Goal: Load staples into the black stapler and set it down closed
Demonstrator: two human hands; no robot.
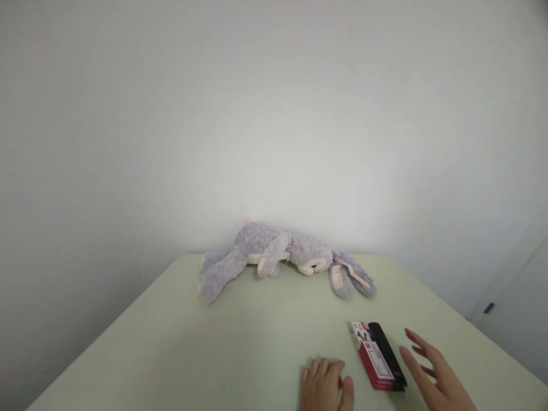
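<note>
Red-and-black box (pixel 377 357) between left hand (pixel 323 388), right hand (pixel 432 374).

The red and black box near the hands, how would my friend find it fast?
Start at the pale table with the purple plush bunny lying at the back. Come to the near edge: the box lies flat between the left hand and right hand. It's long, flat, hard-edged, red and black.

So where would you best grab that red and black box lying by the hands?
Probably across its narrow width near the middle, from above. The red and black box lies flat on the table, long and slim. The open right hand is beside its black edge, the left hand rests on its other side.
</note>
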